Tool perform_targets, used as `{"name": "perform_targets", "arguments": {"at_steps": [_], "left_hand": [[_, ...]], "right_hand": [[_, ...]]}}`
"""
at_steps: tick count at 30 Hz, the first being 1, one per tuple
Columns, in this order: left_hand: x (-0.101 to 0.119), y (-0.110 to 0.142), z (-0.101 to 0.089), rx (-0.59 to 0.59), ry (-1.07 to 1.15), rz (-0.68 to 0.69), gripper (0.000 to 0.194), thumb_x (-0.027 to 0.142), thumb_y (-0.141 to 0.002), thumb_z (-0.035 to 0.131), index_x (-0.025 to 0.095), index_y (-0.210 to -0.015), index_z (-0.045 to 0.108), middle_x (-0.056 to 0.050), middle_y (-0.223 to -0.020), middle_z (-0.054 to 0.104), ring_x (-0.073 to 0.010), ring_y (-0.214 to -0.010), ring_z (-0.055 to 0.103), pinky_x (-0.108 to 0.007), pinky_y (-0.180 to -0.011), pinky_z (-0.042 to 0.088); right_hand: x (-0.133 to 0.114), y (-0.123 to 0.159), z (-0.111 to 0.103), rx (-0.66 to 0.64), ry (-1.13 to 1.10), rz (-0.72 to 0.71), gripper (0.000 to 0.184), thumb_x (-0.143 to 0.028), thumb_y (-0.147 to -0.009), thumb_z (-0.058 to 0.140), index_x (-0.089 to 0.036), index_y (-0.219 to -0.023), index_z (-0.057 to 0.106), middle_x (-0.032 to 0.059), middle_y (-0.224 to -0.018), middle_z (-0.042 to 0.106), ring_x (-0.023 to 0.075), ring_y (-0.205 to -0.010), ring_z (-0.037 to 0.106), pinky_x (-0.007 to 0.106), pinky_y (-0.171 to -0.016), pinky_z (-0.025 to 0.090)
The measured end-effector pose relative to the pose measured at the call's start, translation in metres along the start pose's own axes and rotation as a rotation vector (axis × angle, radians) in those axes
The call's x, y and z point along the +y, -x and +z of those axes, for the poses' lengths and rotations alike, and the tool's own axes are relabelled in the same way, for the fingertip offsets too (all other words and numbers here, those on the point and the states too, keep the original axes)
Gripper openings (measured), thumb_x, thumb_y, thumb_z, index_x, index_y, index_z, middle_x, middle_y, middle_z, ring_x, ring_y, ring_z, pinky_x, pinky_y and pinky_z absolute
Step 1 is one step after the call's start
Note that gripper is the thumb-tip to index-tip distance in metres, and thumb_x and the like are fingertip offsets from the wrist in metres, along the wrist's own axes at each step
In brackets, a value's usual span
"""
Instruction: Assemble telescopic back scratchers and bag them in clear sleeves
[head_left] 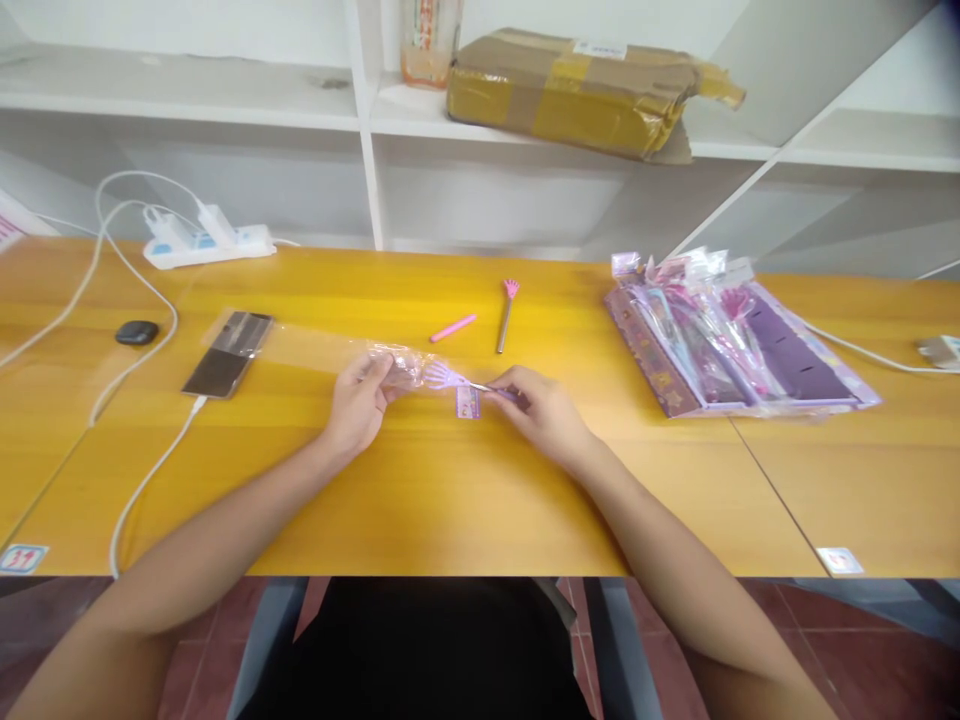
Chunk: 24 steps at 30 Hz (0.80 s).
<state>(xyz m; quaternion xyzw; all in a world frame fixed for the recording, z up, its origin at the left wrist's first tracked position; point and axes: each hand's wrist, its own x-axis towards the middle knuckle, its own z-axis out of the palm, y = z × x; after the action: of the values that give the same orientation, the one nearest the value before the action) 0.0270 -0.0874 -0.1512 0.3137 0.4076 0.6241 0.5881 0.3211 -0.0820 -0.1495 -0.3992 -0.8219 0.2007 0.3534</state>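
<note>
My left hand [358,398] is closed on the mouth of a long clear plastic sleeve [322,348] that lies across the yellow table [450,500]. My right hand [541,408] pinches the handle of a small purple claw-headed back scratcher [450,379], whose head sits at the sleeve's opening. A small tag [467,402] hangs from its shaft. Farther back lie a second scratcher with a pink claw head [508,312] and a loose pink handle piece [453,328].
A purple display box of packaged scratchers [731,335] lies to the right. At left are a phone [227,353] on a white cable, a black earbud case [136,332] and a white power strip [206,242]. White shelves behind hold a taped cardboard parcel [577,90].
</note>
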Motion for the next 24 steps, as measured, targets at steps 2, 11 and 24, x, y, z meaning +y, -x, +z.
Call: {"name": "perform_targets", "arguments": {"at_steps": [2,11,24], "left_hand": [[-0.002,0.002,0.001,-0.029,-0.01,-0.012,0.046,0.051,-0.075,0.102,0.016,-0.092,0.076,-0.005,-0.092,0.083,-0.019,-0.083,0.08,-0.033,-0.082,0.066],[-0.015,0.025,0.014,-0.097,-0.033,-0.145,0.047,0.045,-0.071,0.106,0.014,-0.094,0.08,-0.008,-0.099,0.084,-0.0232,-0.096,0.081,-0.041,-0.094,0.069],[0.017,-0.014,-0.005,0.102,0.103,0.069,0.034,0.038,-0.076,0.104,0.016,-0.09,0.081,-0.005,-0.096,0.085,-0.018,-0.093,0.082,-0.029,-0.088,0.068]], "right_hand": [[0.001,0.0,0.001,0.0,0.004,-0.005,0.025,-0.042,-0.112,0.066,-0.02,-0.103,0.074,0.006,-0.091,0.076,0.0171,-0.075,0.066,0.03,-0.069,0.05],[-0.008,0.001,0.014,-0.031,-0.044,-0.06,0.022,-0.041,-0.11,0.071,-0.022,-0.098,0.072,0.0059,-0.091,0.075,0.0178,-0.075,0.067,0.03,-0.071,0.051],[-0.005,-0.002,0.001,-0.087,-0.433,0.27,0.034,-0.053,-0.104,0.073,-0.021,-0.116,0.074,0.0031,-0.087,0.078,0.017,-0.074,0.071,0.031,-0.073,0.056]]}}
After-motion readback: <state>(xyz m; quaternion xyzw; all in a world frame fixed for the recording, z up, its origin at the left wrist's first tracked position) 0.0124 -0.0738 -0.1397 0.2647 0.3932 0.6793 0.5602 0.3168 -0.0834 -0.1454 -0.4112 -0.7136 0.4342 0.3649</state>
